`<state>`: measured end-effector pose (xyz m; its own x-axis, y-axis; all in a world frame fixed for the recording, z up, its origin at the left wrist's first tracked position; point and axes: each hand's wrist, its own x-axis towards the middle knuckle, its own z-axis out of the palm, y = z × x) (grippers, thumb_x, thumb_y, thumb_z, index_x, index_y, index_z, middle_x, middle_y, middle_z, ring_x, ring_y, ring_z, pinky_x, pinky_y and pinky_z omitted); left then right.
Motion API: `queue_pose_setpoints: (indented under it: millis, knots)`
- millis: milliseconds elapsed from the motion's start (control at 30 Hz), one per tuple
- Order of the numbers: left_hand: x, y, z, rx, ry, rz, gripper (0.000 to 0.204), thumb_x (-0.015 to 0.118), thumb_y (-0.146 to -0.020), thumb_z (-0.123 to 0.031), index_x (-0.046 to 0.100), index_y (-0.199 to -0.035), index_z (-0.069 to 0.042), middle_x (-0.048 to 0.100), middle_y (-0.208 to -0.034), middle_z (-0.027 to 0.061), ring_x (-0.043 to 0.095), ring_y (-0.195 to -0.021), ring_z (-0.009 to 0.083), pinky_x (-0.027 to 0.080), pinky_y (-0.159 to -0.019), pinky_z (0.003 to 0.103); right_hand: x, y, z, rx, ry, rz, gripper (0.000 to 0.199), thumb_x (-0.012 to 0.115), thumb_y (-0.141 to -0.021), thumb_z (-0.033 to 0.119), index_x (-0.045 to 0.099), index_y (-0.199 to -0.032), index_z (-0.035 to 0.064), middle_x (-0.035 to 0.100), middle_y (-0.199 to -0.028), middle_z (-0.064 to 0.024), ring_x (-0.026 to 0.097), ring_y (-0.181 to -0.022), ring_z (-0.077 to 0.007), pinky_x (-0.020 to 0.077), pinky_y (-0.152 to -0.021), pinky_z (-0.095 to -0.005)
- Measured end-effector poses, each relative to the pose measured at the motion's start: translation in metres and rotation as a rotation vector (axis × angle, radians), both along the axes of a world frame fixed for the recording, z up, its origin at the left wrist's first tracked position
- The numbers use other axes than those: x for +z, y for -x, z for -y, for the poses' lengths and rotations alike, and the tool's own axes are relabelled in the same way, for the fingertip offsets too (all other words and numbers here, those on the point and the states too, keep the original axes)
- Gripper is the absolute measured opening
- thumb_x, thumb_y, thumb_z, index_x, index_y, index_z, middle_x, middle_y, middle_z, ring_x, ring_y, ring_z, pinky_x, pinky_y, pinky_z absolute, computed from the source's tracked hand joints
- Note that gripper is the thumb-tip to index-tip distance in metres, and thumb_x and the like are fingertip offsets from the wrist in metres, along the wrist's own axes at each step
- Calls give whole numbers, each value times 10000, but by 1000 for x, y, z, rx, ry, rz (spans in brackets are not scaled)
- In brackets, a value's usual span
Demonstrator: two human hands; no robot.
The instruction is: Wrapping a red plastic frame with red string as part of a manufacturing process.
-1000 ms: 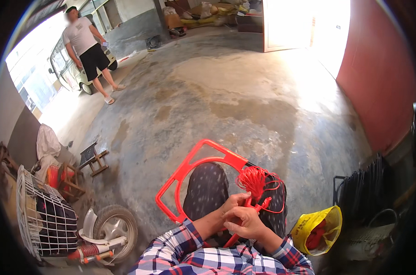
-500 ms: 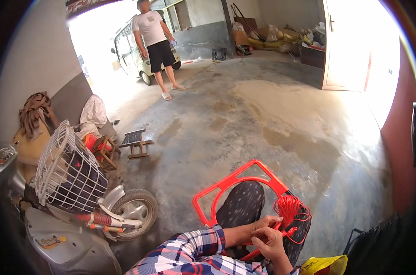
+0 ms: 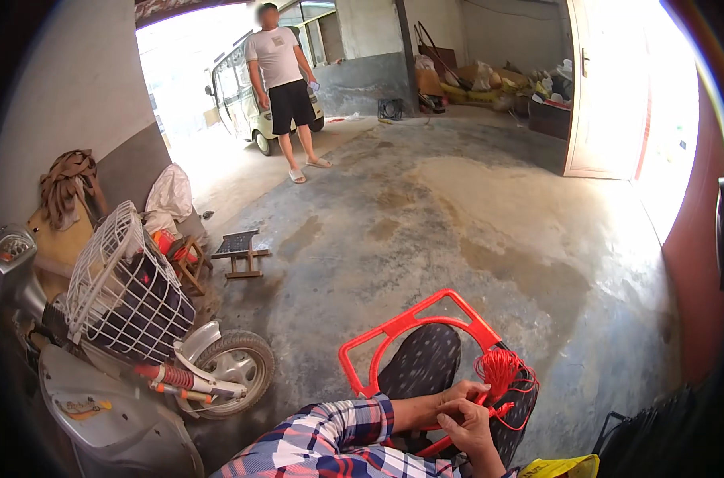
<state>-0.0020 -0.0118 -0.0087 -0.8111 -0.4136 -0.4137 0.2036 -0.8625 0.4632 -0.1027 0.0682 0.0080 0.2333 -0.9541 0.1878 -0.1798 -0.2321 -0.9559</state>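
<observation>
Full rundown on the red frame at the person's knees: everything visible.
The red frame is glossy and looks like plastic: a round opening inside an angular outline, with cut-out slots toward the corners. It lies tilted across the seated person's lap, and a dark patterned trouser leg shows through the opening. The left forearm hides part of its near side. A bundle of red cord sits at its right; whether either hand grips the frame itself isn't clear.

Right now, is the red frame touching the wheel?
Apart: the head view shows grey floor between the red frame and the wheel.
</observation>
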Motion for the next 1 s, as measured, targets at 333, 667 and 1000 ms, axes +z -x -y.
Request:
queue_pose_setpoints:
  millis: [333, 667, 1000]
  knots:
    - [-6, -7, -2, -7, 24, -1, 248, 544, -987, -306, 570, -765, -198, 466, -683, -89, 409, -590, 52, 373, -561, 241, -3, 0, 1, -9, 16, -7, 154, 736, -778, 80, 711, -906, -1, 711, -779, -101, 689, -706, -172, 538, -677, -288]
    - [-10, -10, -2, -10, 34, 4, 249, 548, -985, -314, 574, -767, -197, 470, -681, -89, 416, -586, 53, 375, -558, 243, -3, -1, 0, -18, 30, 13, 143, 736, -792, 85, 712, -908, 5, 710, -780, -88, 683, -700, -153, 535, -669, -275]
    - [-6, -7, -4, -12, 47, -2, 250, 551, -984, -321, 577, -770, -196, 475, -680, -89, 422, -583, 54, 376, -555, 244, 0, -1, -2, -21, -9, 28, 151, 734, -790, 84, 711, -913, -2, 713, -783, -91, 681, -711, -146, 535, -683, -280]
